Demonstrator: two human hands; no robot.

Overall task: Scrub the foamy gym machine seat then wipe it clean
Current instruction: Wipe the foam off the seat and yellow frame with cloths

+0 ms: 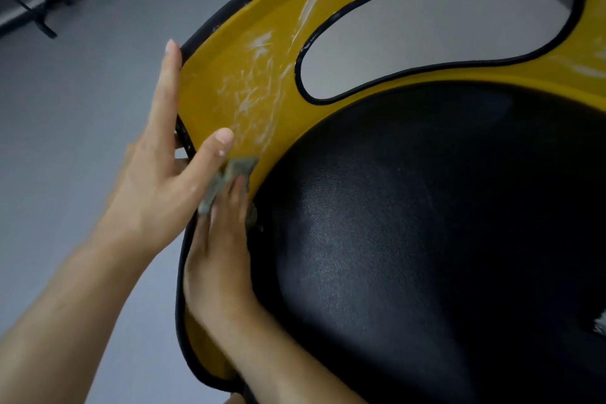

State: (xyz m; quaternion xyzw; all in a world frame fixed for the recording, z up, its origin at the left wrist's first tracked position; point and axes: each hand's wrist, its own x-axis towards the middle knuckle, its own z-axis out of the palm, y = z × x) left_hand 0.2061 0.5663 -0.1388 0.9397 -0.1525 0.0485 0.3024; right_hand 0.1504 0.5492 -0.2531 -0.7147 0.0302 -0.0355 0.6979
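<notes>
Taking the black padded vinyl seat cushion (426, 223) as the landmark: farthest to its left is the plain grey floor (65, 141). Next comes the left hand (164, 167), which clasps the rim of the yellow plastic seat surround (203, 92). Its forefinger lies straight along the black rubber edging (210, 26), its thumb rests on the yellow face, and its other fingers are tucked behind the rim.

Just left of the cushion's edge, the right hand (219, 259) pinches a small grey-green scouring pad (229, 174) and presses it to the yellow band where that band meets the cushion.

The white foam streaks (252, 88) still to be scrubbed lie above the pad and up to the right. They follow the band, whose long line curves round the cushion's upper side past the black-trimmed oval cut-out (426, 67). The next stroke therefore probably runs up and rightward along that arc. The right hand is the nearer one and already carries the tool (the left only steadies).

At the cushion's far right edge sits one small white foam patch (600, 325). It is well away from both hands.
</notes>
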